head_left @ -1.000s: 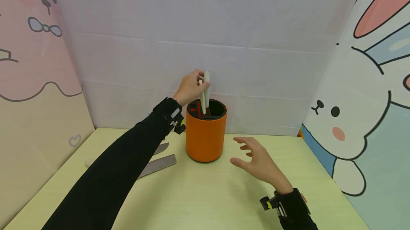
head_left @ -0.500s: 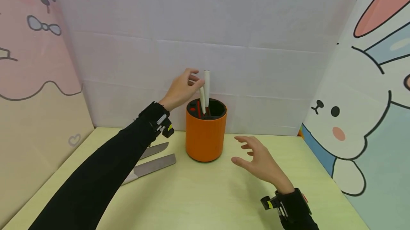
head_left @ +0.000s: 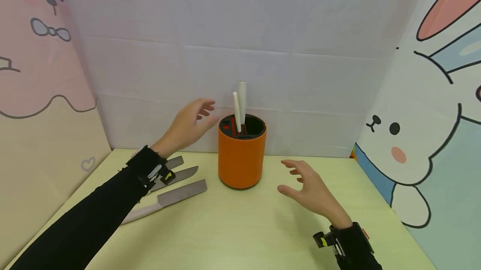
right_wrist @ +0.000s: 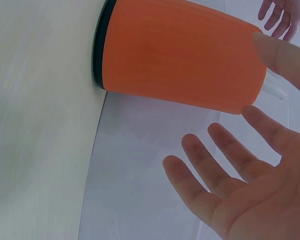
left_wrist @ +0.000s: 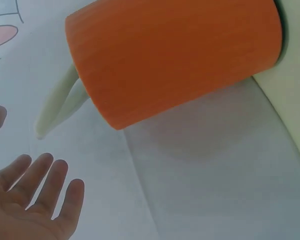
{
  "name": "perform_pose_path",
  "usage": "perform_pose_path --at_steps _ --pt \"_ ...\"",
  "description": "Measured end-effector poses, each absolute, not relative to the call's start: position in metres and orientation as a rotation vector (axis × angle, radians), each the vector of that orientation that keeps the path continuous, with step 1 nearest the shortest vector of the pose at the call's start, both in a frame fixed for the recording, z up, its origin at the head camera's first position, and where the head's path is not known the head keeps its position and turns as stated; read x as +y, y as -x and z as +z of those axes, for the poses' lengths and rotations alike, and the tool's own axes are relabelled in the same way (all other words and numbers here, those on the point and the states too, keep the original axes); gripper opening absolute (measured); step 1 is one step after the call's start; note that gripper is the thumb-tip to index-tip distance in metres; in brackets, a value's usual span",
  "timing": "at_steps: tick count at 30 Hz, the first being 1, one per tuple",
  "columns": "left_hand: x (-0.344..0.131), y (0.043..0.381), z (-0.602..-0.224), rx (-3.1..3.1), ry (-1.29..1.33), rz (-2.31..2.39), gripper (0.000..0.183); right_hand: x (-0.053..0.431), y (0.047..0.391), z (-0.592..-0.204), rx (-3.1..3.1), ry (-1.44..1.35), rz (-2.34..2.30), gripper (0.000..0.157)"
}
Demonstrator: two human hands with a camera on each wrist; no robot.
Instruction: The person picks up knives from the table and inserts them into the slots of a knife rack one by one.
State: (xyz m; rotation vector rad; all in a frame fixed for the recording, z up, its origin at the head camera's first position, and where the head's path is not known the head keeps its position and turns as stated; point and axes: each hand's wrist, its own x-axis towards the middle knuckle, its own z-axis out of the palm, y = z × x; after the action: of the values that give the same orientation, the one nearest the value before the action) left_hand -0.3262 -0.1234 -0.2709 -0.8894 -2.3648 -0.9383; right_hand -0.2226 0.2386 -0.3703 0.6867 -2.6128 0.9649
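Note:
An orange cylindrical knife holder (head_left: 241, 158) stands upright on the pale green table (head_left: 233, 228), with two white handles (head_left: 239, 109) sticking up from its slotted black top. My left hand (head_left: 189, 121) hovers open just left of the holder's rim, fingers relaxed, holding nothing. My right hand (head_left: 306, 188) hovers open above the table to the right of the holder, fingers spread. The left wrist view shows the holder (left_wrist: 175, 57), the handles (left_wrist: 60, 107) and my open left hand (left_wrist: 32, 202). In the right wrist view, the holder (right_wrist: 182, 65) lies beyond my open right hand (right_wrist: 240, 185).
Three knives (head_left: 165, 197) lie on the table left of the holder, partly under my left forearm. A white backdrop (head_left: 240, 52) closes the rear, and cartoon panels stand at the left (head_left: 41, 73) and right (head_left: 432, 115).
My left hand has let go of the shorter white handle and drawn back left and down. The handle now stands in the holder. My right hand barely moved.

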Motion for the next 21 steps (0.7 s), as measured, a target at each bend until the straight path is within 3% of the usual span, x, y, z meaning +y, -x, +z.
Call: perform_pose_path --at_steps 9,21 --pt "-0.160 0.286 -0.323 -2.371 0.859 -0.563 0.053 0.248 0.219 -0.378 -2.597 -0.698 0.911 0.064" --pt "-0.199 0.246 -0.391 -2.351 0.807 -0.404 0.055 0.254 0.215 -0.400 -2.606 -0.654 0.831 0.062"
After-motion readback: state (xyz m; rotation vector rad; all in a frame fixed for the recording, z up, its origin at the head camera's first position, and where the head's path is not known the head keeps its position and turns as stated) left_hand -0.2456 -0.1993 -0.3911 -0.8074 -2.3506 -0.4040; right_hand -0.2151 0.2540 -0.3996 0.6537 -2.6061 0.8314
